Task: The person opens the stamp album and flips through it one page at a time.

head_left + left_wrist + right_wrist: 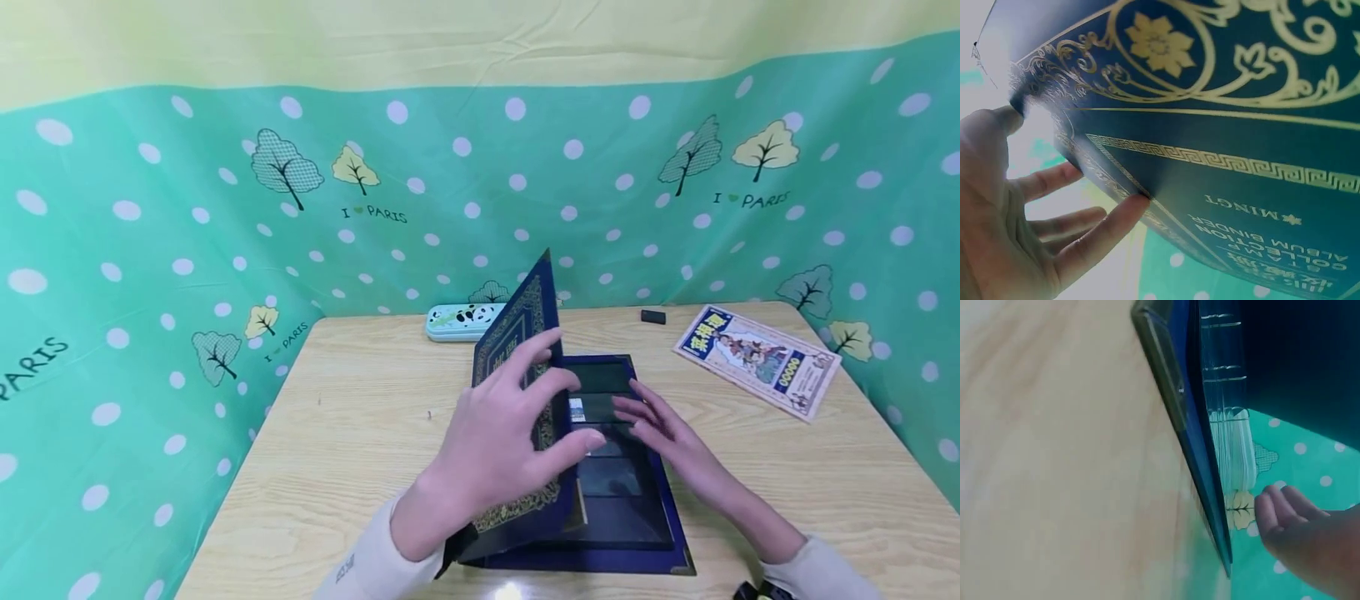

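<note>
A dark blue stamp album binder with gold ornament lies on the table, its cover tilted up steeply. My left hand is at the cover, fingers spread past its free edge; in the left wrist view a fingertip meets the gold-printed outside. Inside, black pocket pages show, with a small blue-and-white stamp near the top. Over the right side of those pages hovers my right hand, its fingers loosely bent and holding nothing. Clear pocket strips appear in the right wrist view.
Behind the album stands a light blue panda pencil case, partly covered by the raised cover. A small black object lies at the back edge. To the right is a printed paper booklet. A green patterned cloth encloses the table.
</note>
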Demonstrator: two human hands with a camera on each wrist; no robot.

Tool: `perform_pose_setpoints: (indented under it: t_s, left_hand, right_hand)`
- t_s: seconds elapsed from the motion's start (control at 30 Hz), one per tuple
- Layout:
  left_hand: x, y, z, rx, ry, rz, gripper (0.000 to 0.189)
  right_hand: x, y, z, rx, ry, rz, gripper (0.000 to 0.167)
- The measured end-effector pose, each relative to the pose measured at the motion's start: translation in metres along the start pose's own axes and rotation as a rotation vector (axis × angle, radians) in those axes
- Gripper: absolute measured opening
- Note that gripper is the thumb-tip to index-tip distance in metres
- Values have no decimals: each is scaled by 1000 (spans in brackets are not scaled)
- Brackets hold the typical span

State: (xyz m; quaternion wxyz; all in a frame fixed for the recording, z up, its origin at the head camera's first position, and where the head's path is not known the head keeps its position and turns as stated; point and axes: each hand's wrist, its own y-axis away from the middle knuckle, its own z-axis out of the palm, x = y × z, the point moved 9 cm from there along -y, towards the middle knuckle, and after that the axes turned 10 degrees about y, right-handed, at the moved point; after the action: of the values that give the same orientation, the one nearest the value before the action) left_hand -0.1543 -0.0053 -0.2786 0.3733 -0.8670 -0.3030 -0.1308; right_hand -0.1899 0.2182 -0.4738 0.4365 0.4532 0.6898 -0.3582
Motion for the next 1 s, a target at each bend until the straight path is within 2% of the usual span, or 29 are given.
perform_pose_setpoints:
  t_s: [0.13,0.27,0.37,0.47,0.67,0.87,1.0]
  left_hand:
    - [-9,8,-20,83,95,-71,32]
    - [-20,17,-34,112,212,-157,24]
    - [-28,24,-45,127,293,-188,22]
    - [-37,32,-57,144,341,-200,27]
    - [-58,49,-78,137,336,-202,50]
    - [-82,68,-92,131,388,-305,57]
    - [-94,82,-103,155,448,-358,59]
  right_hand:
    - [9,4,0,-7,165,79,76]
    - [12,8,3,-53,289,79,91]
    - [16,10,8,-106,369,63,100]
    - [21,14,11,-162,456,57,104]
    - [27,20,15,-219,554,12,101]
    - [22,21,16,-212,644,-78,100]
    - [23,21,16,-226,662,-70,99]
